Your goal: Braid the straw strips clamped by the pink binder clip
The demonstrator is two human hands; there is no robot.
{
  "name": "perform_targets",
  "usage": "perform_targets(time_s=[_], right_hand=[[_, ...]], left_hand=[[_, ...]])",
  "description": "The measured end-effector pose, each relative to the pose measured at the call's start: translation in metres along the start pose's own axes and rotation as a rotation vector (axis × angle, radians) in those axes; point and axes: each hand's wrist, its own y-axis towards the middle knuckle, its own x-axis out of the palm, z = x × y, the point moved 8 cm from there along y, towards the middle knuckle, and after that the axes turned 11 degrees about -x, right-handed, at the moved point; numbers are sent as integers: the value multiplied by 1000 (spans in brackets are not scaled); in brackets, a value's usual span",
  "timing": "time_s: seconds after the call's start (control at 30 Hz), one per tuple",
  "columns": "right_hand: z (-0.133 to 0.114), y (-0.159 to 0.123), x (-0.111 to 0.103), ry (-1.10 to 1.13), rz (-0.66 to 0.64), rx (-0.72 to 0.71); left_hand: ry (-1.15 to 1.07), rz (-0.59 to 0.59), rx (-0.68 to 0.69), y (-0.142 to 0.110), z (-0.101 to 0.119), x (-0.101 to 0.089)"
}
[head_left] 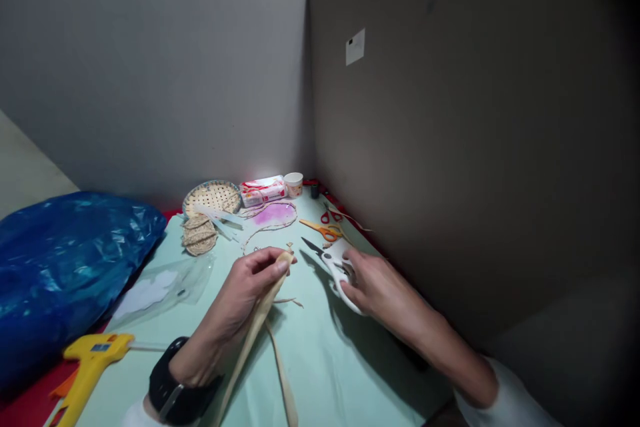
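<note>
My left hand (245, 293) is closed on a flat tan strip (253, 337) and pinches its top end between thumb and fingers. The strip runs down toward me past my black wristwatch (170, 393). A second tan strip (283, 373) lies on the pale green table cover (330, 360) beside it. My right hand (373, 287) rests on the white-handled shears (335, 263), fingers curled round the handle; the dark blades point away to the left.
Orange scissors (323, 230) and red scissors (333, 215) lie beyond the shears. Woven round pieces (200, 235), a woven tray (213, 195), a tissue pack (263, 190) and a small cup (293, 183) stand at the back. A blue plastic bag (65, 260) and a yellow glue gun (90, 363) are at left. Grey partitions close in the back and right.
</note>
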Motion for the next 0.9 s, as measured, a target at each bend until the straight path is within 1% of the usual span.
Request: perform_targets(time_s=[0.1,0.2,0.33,0.43,0.47,0.5,0.57,0.6,0.63,0.67,0.7,0.77,0.83,0.9], right_hand=[[-17,23,10,-161,-38,-4],[-28,46,23,-209,-35,-24],[-35,64,37,-203,-27,-39],[-45,65,35,-201,-3,-76],[-52,64,33,-145,15,-121],[-62,63,32,-23,25,-185],[-83,60,33,397,16,-318],[-91,59,33,635,11,-354],[-97,59,35,844,10,-355],[-100,59,39,1000,9,-330],[-101,60,43,1113,19,-292],[-101,62,51,1256,31,-226],[-99,63,58,1349,14,-180],[-96,63,61,1390,0,-145]], left_hand=[[-109,54,11,-4,3,-17],[-141,124,65,-9,8,-31],[-59,173,121,-17,10,-40],[10,177,136,-18,7,-43],[25,171,143,-18,6,-44],[38,162,152,-17,5,-43],[57,133,173,-17,4,-41],[61,119,182,-16,4,-40],[65,109,190,-16,3,-39],[74,105,195,-16,2,-38],[86,112,197,-16,1,-38],[107,140,190,-15,-1,-39],[91,139,173,-14,-5,-41],[55,103,142,-11,-9,-41]])
